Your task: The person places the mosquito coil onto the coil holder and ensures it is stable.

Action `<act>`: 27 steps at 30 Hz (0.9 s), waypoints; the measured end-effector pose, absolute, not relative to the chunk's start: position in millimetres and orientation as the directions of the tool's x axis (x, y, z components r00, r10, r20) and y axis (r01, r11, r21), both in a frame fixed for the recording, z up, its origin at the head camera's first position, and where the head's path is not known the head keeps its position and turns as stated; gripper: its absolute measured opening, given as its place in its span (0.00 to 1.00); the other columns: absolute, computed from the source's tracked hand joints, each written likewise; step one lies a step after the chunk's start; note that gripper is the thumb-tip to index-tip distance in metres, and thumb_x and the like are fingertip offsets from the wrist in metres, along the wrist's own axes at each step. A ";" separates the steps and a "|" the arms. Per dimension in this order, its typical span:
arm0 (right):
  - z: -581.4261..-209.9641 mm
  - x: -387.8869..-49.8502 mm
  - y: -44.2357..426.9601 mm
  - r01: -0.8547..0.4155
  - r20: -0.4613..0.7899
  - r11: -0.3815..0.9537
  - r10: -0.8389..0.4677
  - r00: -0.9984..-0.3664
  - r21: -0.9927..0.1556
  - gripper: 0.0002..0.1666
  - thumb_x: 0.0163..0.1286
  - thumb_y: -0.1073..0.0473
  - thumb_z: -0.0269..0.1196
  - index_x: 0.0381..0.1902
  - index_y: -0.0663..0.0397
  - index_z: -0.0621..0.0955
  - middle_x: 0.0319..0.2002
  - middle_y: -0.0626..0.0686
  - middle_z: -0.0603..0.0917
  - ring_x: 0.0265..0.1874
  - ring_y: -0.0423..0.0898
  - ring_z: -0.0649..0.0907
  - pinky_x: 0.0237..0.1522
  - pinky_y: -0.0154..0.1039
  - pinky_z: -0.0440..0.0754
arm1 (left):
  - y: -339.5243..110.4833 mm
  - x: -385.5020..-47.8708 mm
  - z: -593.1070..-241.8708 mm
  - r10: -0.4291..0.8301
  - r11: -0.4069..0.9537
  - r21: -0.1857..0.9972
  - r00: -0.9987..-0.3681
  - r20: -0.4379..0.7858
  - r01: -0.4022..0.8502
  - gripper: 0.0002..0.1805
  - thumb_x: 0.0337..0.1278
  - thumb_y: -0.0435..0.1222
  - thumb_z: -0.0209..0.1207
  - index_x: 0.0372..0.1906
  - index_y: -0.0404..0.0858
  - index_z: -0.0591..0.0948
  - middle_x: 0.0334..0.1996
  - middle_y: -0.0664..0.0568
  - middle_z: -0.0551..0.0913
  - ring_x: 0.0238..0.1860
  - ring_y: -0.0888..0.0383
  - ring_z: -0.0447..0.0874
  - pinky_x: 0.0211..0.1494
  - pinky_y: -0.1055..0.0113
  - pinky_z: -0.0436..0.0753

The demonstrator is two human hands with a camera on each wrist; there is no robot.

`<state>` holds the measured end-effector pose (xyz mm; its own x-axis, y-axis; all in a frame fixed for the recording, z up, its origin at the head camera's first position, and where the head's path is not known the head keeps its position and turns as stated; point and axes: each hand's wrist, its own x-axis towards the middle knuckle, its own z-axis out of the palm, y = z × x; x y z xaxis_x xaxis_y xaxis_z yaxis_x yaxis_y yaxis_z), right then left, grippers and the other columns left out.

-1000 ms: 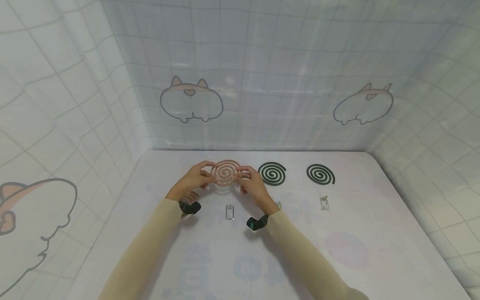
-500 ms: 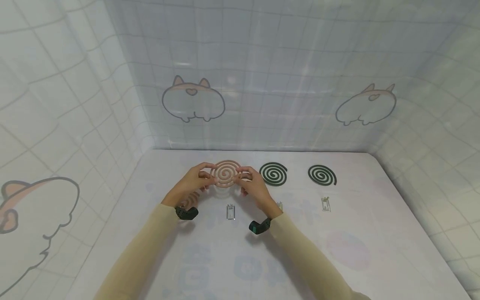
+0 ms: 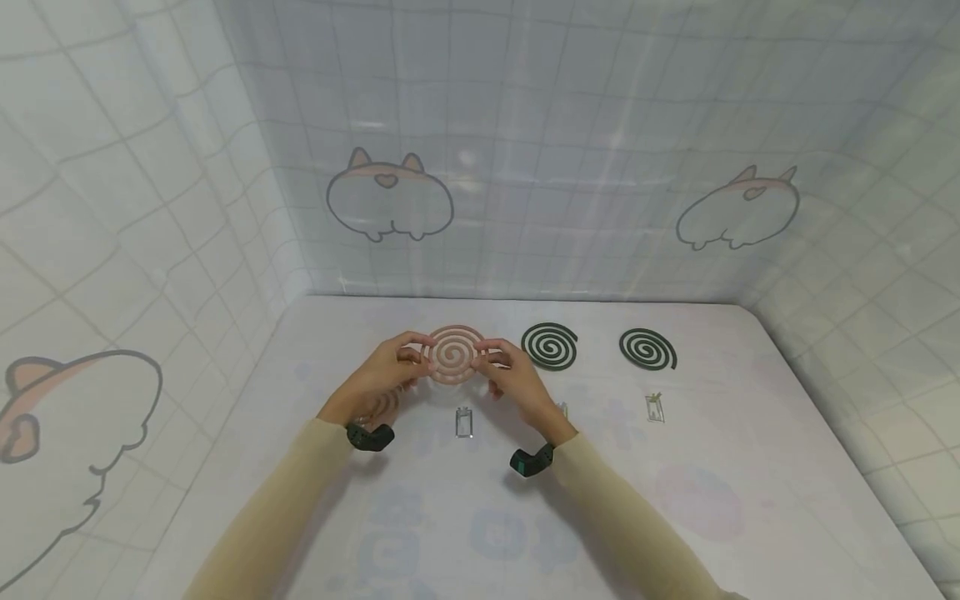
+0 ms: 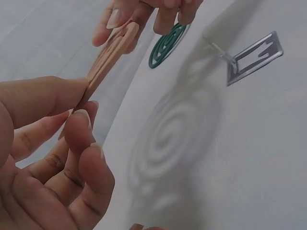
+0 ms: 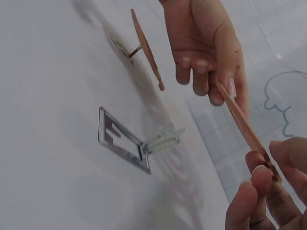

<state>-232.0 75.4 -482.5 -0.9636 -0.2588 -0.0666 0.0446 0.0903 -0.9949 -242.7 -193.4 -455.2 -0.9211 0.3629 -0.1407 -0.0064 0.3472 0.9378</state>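
Note:
Both hands hold a brown mosquito coil (image 3: 453, 354) raised above the white table. My left hand (image 3: 388, 367) pinches its left edge between thumb and fingers; my right hand (image 3: 519, 382) pinches the right edge. Seen edge-on in the left wrist view, the coil (image 4: 108, 60) casts a spiral shadow on the table. Below and nearer me lies a small metal coil stand (image 3: 464, 411), its upright prong raised in the right wrist view. A second brown coil (image 5: 147, 50) sits up on another stand, partly hidden by my left wrist in the head view.
Two green mosquito coils (image 3: 550, 346) lie flat at the back, right of my hands. Another metal stand (image 3: 655, 407) is in front of the far right coil. One more stand (image 3: 563, 409) is mostly hidden behind my right wrist. A patterned cloth wall (image 3: 510, 250) rises behind the table.
The held brown coil has come slightly nearer me and its face is tilted more toward the head camera. Both hands keep their pinch on it.

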 end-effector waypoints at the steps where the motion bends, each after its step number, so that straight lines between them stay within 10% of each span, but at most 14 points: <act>1: -482.8 -232.1 76.9 0.043 -0.068 0.099 -0.260 -0.963 -0.994 0.21 0.71 0.49 0.69 0.60 0.42 0.82 0.47 0.52 0.87 0.21 0.44 0.76 0.24 0.37 0.78 | -193.2 -241.3 -454.7 0.363 0.340 0.940 -0.920 -0.146 -0.015 0.27 0.66 0.36 0.67 0.68 0.42 0.75 0.37 0.45 0.85 0.27 0.55 0.77 0.32 0.60 0.80; 27: -480.5 -237.0 89.8 -0.043 -0.023 0.134 -0.458 -0.889 -0.990 0.15 0.75 0.52 0.66 0.57 0.43 0.85 0.35 0.53 0.85 0.23 0.45 0.77 0.24 0.42 0.77 | -200.9 -230.7 -458.5 0.608 0.246 0.969 -0.777 -0.163 -0.011 0.22 0.68 0.34 0.64 0.65 0.44 0.77 0.40 0.37 0.82 0.24 0.51 0.71 0.26 0.63 0.75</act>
